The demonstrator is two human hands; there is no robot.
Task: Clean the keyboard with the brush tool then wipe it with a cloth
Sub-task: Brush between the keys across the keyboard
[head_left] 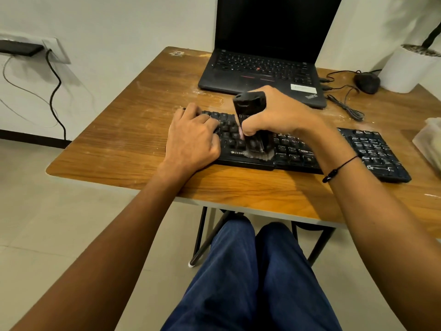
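Observation:
A black keyboard [372,149] dusted with white powder lies across the wooden table [133,139]. My right hand [281,113] is wrapped around a black brush tool [248,108], held upright with its bristles pressed on the keys near the keyboard's front edge. My left hand [191,137] rests on the keyboard's left end, fingers curled over the keys and pinning it down. Powder covers the right-hand keys most thickly.
An open black laptop [262,68] stands behind the keyboard. A black mouse [367,82] with cable and a white pot [405,68] sit at the back right. A pale container [429,142] is at the right edge. Wall cables hang at left.

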